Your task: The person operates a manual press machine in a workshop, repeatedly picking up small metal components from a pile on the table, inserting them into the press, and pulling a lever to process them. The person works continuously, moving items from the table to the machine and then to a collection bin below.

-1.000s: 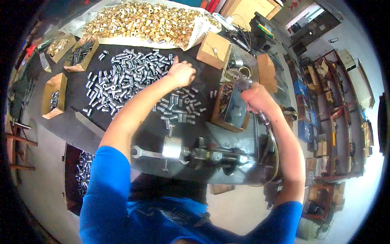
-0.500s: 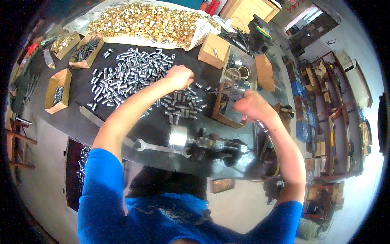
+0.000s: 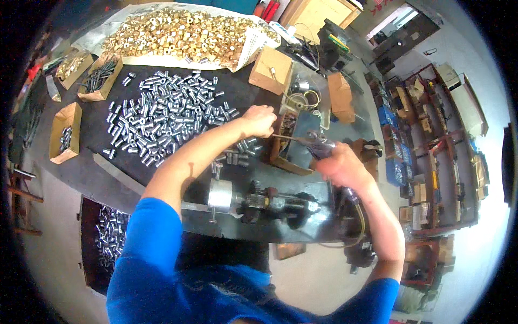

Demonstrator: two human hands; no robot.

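Observation:
My right hand (image 3: 345, 166) grips a grey metal air blow gun (image 3: 319, 144) with a yellowish hose trailing from its lower end. Its thin nozzle (image 3: 288, 137) points left and ends close to my left hand (image 3: 260, 120). That hand is closed, fingers bent together; whatever they hold is hidden. Left of it spreads a large heap of short shiny metal sleeves (image 3: 172, 110) on the dark table. A smaller group of sleeves (image 3: 233, 157) lies below my left wrist, partly covered by the forearm. Under the blow gun sits an open cardboard box (image 3: 291, 164).
A round-headed metal fixture (image 3: 221, 196) with a shaft stands at the table's near edge. Brass nuts (image 3: 172, 38) cover a white sheet at the back. Small cardboard boxes (image 3: 65, 135) stand at the left. A bin of sleeves (image 3: 110, 237) is below the table; shelves (image 3: 431, 156) line the right.
My left hand has moved right and down, from above the sleeves to the nozzle tip. My right hand with the blow gun is slightly lower. The whole view has shifted a little.

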